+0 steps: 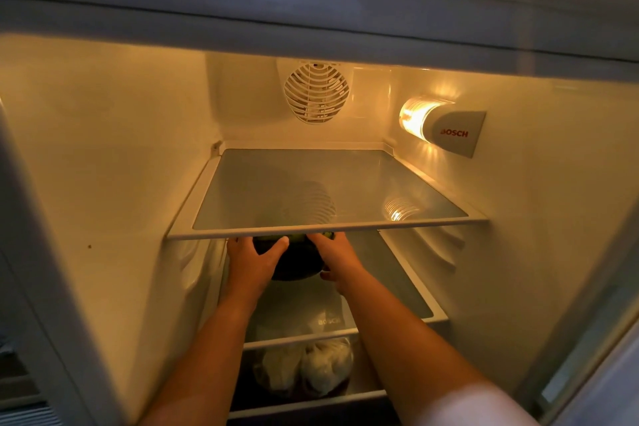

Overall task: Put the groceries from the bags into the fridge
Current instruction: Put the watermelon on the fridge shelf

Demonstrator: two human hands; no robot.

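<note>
So both hands are in the fridge here, left hand and right hand cupped around a dark green round thing, looks like a small melon or a squash but it's too dim to say which. Both are grasping it from the sides, fingers wrapped on, so it's a two-handed grip and neither palm is free. The round thing sits in the gap just under the top glass shelf and over the second shelf, and I can't tell if it's touching that shelf yet or just hovering over it. My guess is the step is setting it down on the second shelf. Tips if you're doing this: keep it low so your knuckles don't catch the front edge of the top shelf, push it back far enough that it's not near the lip, and since it's round, settle it on its flattest side before letting go so it doesn't roll. Let go one hand at a time. There's already some bagged stuff on the lower level, white lumps in clear plastic, so the middle shelf has the room.
</note>
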